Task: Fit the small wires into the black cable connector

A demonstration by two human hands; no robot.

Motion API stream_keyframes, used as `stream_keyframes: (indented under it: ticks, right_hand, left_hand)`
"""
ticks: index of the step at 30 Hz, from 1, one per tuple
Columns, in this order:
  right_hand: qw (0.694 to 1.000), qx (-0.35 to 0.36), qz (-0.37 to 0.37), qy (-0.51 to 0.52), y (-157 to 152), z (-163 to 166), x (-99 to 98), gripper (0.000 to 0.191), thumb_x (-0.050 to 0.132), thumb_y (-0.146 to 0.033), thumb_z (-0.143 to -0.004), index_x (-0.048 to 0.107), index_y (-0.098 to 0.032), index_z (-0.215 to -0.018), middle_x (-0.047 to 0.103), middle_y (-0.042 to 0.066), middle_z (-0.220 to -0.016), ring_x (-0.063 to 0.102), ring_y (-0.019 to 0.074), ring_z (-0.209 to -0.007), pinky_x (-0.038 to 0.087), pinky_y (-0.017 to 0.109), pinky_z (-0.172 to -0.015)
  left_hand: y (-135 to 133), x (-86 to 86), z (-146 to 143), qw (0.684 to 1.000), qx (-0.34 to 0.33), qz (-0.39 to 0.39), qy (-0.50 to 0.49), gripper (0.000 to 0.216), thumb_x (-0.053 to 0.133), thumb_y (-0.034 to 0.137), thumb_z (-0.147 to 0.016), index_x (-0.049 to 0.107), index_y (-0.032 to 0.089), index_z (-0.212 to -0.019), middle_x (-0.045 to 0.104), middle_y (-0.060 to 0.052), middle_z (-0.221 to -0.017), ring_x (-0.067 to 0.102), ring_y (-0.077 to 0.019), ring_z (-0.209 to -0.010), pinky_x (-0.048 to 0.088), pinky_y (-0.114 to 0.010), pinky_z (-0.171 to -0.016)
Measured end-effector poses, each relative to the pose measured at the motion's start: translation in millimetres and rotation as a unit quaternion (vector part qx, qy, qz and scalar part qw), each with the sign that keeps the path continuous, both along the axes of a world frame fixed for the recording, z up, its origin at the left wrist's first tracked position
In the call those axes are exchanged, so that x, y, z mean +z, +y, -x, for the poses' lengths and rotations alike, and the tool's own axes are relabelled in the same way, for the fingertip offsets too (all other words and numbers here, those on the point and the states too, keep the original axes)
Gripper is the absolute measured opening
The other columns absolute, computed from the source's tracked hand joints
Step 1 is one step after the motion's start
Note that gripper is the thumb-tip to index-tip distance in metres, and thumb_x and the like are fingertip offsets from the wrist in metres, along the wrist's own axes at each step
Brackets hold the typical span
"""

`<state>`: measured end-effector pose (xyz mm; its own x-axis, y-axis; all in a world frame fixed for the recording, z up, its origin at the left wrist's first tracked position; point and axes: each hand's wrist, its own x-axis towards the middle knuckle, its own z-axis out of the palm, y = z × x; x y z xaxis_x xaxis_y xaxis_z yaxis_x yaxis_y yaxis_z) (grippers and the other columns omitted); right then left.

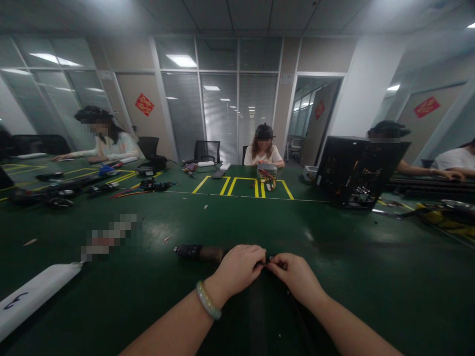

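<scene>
L hand (243,267) round dk rod (211,254) | R hand (295,277) pinched, nr L

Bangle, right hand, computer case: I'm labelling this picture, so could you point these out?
Bangle (208,300), head view: middle of its band.
Right hand (300,278), head view: back of the hand.
Computer case (354,170), head view: its dark side.

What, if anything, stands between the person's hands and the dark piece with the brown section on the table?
Nothing visible does. The left hand covers part of the dark piece, with no other object showing between them; the right hand is right beside the left. Whatever lies beneath them is hidden.
</scene>
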<state>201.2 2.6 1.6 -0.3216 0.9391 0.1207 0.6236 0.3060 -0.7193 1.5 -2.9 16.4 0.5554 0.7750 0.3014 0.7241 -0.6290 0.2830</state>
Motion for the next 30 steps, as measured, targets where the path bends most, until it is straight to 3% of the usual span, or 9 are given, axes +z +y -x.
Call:
stream_keyframes:
  ticks: [5, 11, 18, 24, 30]
  right_hand:
    - [1.000, 0.000, 0.016, 0.003, -0.2, -0.1, 3.6, 0.021, 0.059, -0.037, -0.088, 0.075, -0.023, -0.083, 0.073, 0.001, -0.086, 0.065, 0.0190, -0.077, 0.042, 0.025, -0.065]
    - [1.000, 0.008, 0.016, -0.011, 3.0, -2.0, 0.1, 0.024, 0.057, -0.039, -0.087, 0.074, -0.024, -0.084, 0.073, 0.001, -0.082, 0.065, 0.0199, -0.074, 0.041, 0.026, -0.061]
    - [0.999, 0.006, 0.036, -0.011, 4.0, -3.7, 0.3, 0.026, 0.058, -0.044, -0.086, 0.076, -0.025, -0.090, 0.074, 0.002, -0.085, 0.066, 0.0213, -0.074, 0.042, 0.026, -0.060]
    - [0.999, 0.004, 0.047, -0.008, 4.5, -2.2, -1.5, 0.028, 0.056, -0.045, -0.087, 0.075, -0.025, -0.093, 0.074, 0.001, -0.083, 0.066, 0.0207, -0.072, 0.043, 0.025, -0.058]
    - [0.998, -0.003, 0.060, -0.005, 4.9, -4.2, -3.2, 0.031, 0.056, -0.047, -0.086, 0.075, -0.025, -0.095, 0.074, 0.003, -0.087, 0.067, 0.0213, -0.074, 0.044, 0.025, -0.058]
  left_hand:
    - [-0.3, -0.5, -0.6, 0.999, 0.052, 0.010, 0.000, 0.017, 0.064, 0.027, -0.087, 0.056, 0.022, -0.101, 0.063, -0.002, -0.106, 0.061, -0.0214, -0.099, 0.046, -0.034, -0.088]
    - [-1.2, 1.4, 0.4, 1.000, -0.006, -0.017, 0.006, 0.007, 0.061, 0.019, -0.089, 0.058, 0.020, -0.094, 0.065, -0.002, -0.106, 0.061, -0.0195, -0.100, 0.043, -0.033, -0.093]
    - [-0.7, 0.3, 0.0, 0.999, 0.035, -0.014, 0.007, 0.017, 0.065, 0.031, -0.088, 0.058, 0.020, -0.099, 0.064, -0.003, -0.108, 0.061, -0.0216, -0.101, 0.045, -0.034, -0.090]
    - [-1.8, 2.8, -0.5, 1.000, -0.003, -0.025, 0.017, 0.009, 0.058, 0.021, -0.091, 0.060, 0.022, -0.100, 0.066, 0.000, -0.107, 0.061, -0.0186, -0.100, 0.043, -0.033, -0.093]
    - [-1.7, 3.6, -0.3, 0.999, 0.046, -0.002, 0.015, 0.022, 0.064, 0.033, -0.088, 0.057, 0.020, -0.104, 0.064, -0.003, -0.104, 0.062, -0.0217, -0.096, 0.047, -0.034, -0.084]
